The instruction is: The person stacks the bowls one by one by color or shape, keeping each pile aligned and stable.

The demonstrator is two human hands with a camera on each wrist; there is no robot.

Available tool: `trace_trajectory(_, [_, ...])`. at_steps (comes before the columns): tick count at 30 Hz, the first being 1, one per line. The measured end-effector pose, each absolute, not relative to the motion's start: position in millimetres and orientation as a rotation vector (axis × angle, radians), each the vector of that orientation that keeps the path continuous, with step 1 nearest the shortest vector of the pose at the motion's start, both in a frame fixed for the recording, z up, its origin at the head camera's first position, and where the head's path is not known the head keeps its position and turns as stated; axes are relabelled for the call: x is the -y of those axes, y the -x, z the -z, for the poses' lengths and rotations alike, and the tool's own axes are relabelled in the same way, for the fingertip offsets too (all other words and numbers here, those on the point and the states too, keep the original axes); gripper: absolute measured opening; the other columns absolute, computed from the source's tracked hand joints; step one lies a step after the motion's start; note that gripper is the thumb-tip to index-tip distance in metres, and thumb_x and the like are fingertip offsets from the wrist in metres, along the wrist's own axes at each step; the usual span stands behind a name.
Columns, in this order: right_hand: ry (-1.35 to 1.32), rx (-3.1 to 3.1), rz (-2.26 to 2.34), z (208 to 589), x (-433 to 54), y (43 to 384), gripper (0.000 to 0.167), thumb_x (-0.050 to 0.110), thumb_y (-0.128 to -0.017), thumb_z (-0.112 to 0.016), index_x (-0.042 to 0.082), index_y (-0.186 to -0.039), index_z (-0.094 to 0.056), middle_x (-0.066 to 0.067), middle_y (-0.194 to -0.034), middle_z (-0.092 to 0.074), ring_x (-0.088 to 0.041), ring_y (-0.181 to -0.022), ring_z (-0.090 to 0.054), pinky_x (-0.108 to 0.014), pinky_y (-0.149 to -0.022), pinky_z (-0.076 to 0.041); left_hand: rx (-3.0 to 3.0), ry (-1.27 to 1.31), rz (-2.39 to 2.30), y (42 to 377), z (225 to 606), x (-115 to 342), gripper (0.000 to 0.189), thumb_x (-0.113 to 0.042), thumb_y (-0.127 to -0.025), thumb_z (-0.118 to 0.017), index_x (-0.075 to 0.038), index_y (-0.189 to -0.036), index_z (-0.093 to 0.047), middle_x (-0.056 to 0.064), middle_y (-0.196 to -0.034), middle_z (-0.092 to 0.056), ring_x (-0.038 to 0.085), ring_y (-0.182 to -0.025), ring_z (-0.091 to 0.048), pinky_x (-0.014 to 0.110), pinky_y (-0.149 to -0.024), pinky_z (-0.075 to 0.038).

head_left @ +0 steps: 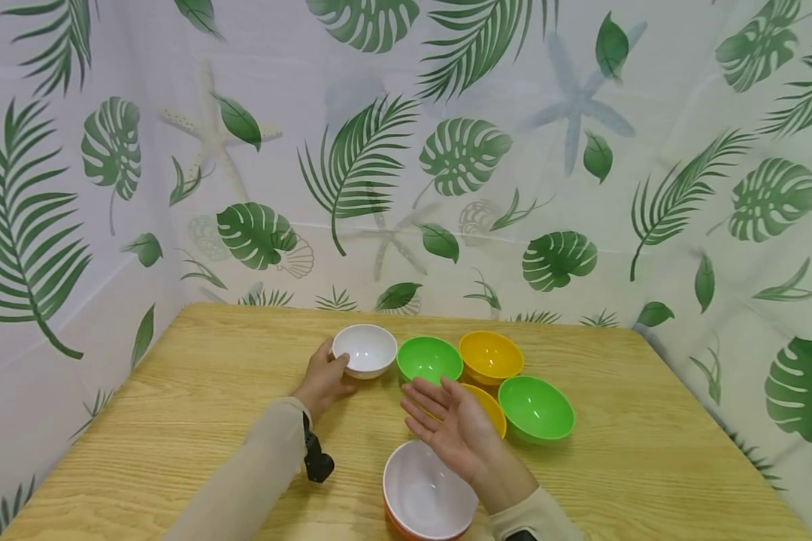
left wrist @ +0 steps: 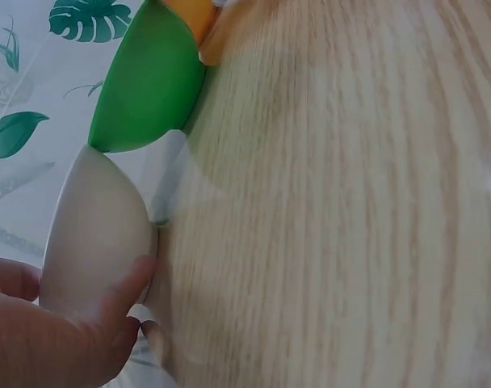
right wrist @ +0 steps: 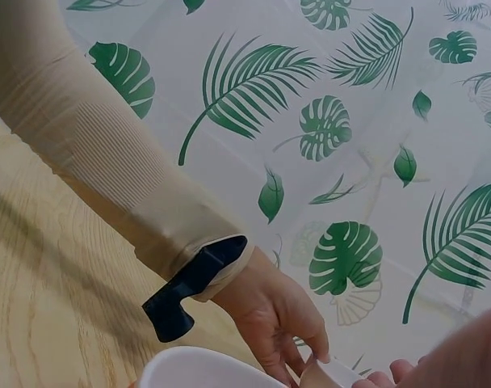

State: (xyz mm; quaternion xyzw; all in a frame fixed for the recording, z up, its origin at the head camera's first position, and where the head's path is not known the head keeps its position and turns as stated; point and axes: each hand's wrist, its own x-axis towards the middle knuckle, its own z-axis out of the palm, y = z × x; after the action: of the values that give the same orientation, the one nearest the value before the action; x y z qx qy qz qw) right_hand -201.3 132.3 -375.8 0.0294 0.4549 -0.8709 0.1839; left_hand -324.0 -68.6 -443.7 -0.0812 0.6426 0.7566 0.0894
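My left hand (head_left: 325, 379) grips a small white bowl (head_left: 365, 352) by its left side, thumb and fingers spread around the wall. In the left wrist view, the thumb lies along the outside of this white bowl (left wrist: 96, 234), low near its base. A green bowl (head_left: 429, 355) stands right beside it, rim to rim. My right hand (head_left: 460, 432) is held palm up with fingers extended and holds nothing. It overlaps a yellow-orange bowl (head_left: 492, 412) and the edge of a white-lined bowl (head_left: 428, 492) with an orange outside in the head view.
Another yellow-orange bowl (head_left: 491, 355) stands behind, with a second green bowl (head_left: 536, 409) to the right. All stand on a wood-grain table (head_left: 196, 406). A leaf-printed cloth (head_left: 392, 173) hangs along the table's back and sides.
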Motion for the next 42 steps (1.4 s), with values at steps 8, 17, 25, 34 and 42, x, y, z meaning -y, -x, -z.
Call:
trace_trajectory(8, [-0.087, -1.287, 2.45, 378.1, -129.8, 201.8, 0.059, 0.03, -0.105, -0.022, -0.009, -0.148, -0.017, -0.028, -0.153, -0.022, -0.043, -0.14, -0.024, -0.05, -0.117, -0.017, -1.956, 0.292, -2.251, 322.7, 445.9, 67.8, 0.061, -0.002, -0.1, -0.038, -0.008, -0.154, -0.012, 0.027, -0.151, -0.022, 0.036, -0.116, -0.049, 0.028, -0.071, -0.057])
trace_trajectory(17, [-0.078, -1.266, 2.463, 378.4, -130.8, 201.6, 0.057, 0.027, -0.105, -0.021, -0.01, -0.148, -0.014, -0.029, -0.153, -0.018, -0.044, -0.141, -0.019, -0.048, -0.118, -0.013, -1.936, 0.264, -2.317, 319.0, 448.3, 70.0, 0.064, 0.008, -0.092, -0.035, -0.004, -0.153, -0.017, 0.029, -0.147, -0.027, 0.039, -0.12, -0.047, 0.036, -0.082, -0.056])
trace_trajectory(25, [-0.079, -1.238, 2.47, 380.1, -129.8, 200.6, 0.057, 0.026, -0.105, -0.021, -0.009, -0.148, -0.014, -0.028, -0.154, -0.018, -0.044, -0.142, -0.017, -0.048, -0.118, -0.012, -1.991, 0.267, -2.28, 314.9, 452.6, 80.7, 0.059, 0.003, -0.091, -0.039, 0.002, -0.149, -0.028, 0.026, -0.145, -0.031, 0.031, -0.106, -0.054, 0.032, -0.075, -0.058])
trace_trajectory(34, [-0.085, -1.25, 2.465, 382.6, -130.0, 201.7, 0.057, 0.026, -0.105, -0.019, -0.009, -0.148, -0.014, -0.029, -0.154, -0.016, -0.044, -0.142, -0.016, -0.048, -0.118, -0.011, -1.937, 0.227, -2.287, 312.3, 451.9, 88.4, 0.065, 0.004, -0.087, -0.044, 0.002, -0.148, -0.024, 0.03, -0.137, -0.038, 0.022, -0.09, -0.057, 0.026, -0.066, -0.056])
trace_trajectory(42, [-0.079, -1.244, 2.462, 384.5, -130.7, 201.2, 0.057, 0.026, -0.104, -0.02, -0.009, -0.149, -0.011, -0.028, -0.155, -0.014, -0.041, -0.144, -0.015, -0.046, -0.119, -0.01, -1.819, 0.128, -2.271, 306.5, 450.1, 94.7, 0.066, 0.004, -0.086, -0.046, 0.0, -0.147, -0.02, 0.031, -0.133, -0.041, 0.017, -0.083, -0.061, 0.024, -0.068, -0.055])
